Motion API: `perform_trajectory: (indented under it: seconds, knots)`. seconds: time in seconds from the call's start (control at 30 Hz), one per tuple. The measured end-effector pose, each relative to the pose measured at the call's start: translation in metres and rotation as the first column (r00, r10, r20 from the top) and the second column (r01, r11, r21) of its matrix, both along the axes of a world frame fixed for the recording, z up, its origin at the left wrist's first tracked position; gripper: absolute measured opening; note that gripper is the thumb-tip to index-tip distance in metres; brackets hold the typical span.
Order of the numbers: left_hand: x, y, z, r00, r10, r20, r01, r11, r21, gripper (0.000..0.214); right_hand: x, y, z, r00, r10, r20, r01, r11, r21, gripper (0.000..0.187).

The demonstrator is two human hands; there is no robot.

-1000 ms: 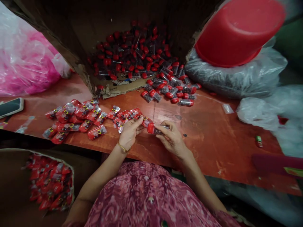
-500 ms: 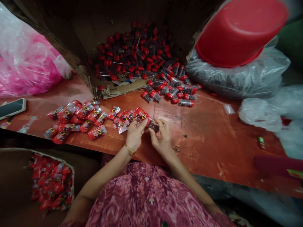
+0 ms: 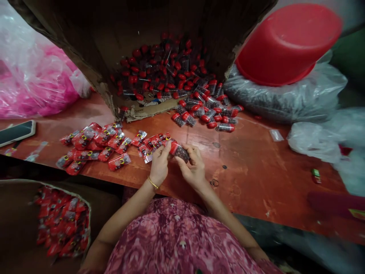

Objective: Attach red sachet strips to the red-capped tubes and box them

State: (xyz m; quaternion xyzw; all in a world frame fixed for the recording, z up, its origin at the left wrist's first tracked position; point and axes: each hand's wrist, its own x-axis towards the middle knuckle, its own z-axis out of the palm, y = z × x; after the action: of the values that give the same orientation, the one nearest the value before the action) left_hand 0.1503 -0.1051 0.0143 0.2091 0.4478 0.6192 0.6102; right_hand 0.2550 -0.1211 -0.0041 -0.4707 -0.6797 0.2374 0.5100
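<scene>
Nearest: patterned maroon dress (image 3: 182, 243) at the bottom edge, both forearms reaching forward over the table edge. To the person's left, below the table, a brown box (image 3: 17, 224) with a heap of red packets (image 3: 61, 224) inside. Left hand (image 3: 159, 164), gold bangle (image 3: 153, 183) at the wrist, and right hand (image 3: 194, 167) meet just above the near edge of the reddish wooden table (image 3: 256, 171). Both are pinched on one small tube (image 3: 179, 151) with a red cap and dark contents, fingers closed around it from either side; the tube sits between the two hands, tilted, red end toward the left hand. Just left of the hands, a spread of flat red packets (image 3: 97, 144) lies on the table. A phone (image 3: 17, 132) rests farther left near the edge. Mid-table, a loose cluster of red-capped tubes (image 3: 205, 112) spills from a tipped cardboard box (image 3: 148, 68) holding many more. Far left, a pink plastic bag (image 3: 37, 83). Far right, an overturned red basin (image 3: 288, 42) rests on a clear bag of dark material (image 3: 285, 99); more clear bags (image 3: 319, 140) lie beside it.
</scene>
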Motion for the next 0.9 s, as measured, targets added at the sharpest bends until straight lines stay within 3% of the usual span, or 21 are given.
perform_trajectory:
  seconds: [0.1, 0.27, 0.43, 0.67, 0.8, 0.9]
  knots:
    - [-0.007, 0.002, 0.0, 0.998, 0.009, -0.055, -0.009, 1.0, 0.01, 0.039, 0.002, -0.002, -0.001, 0.995, 0.086, 0.045, -0.088, 0.995, 0.049, 0.039]
    - [-0.007, -0.004, -0.002, 0.993, -0.049, -0.104, 0.053, 0.998, 0.037, 0.033, 0.006, -0.002, 0.002, 0.996, 0.0, 0.085, -0.006, 0.997, 0.072, 0.038]
    - [-0.002, -0.006, -0.003, 0.996, -0.04, -0.079, 0.042, 0.999, 0.024, 0.025, 0.008, 0.004, 0.002, 0.996, 0.006, 0.086, -0.013, 0.997, 0.08, 0.039]
    - [-0.002, 0.0, -0.004, 0.996, -0.09, -0.019, 0.09, 0.996, 0.015, 0.023, -0.002, 0.003, 0.0, 0.999, -0.043, 0.006, 0.043, 0.999, 0.009, 0.033]
    - [0.003, 0.003, 0.002, 0.996, -0.002, 0.088, 0.003, 1.0, -0.022, 0.029, -0.014, -0.001, -0.001, 0.996, -0.048, -0.079, 0.048, 0.999, -0.001, 0.034]
    - [0.008, 0.005, 0.006, 0.996, 0.001, 0.089, 0.004, 0.998, -0.056, 0.031, -0.022, -0.002, -0.006, 0.969, -0.074, -0.234, 0.045, 0.991, -0.124, 0.035]
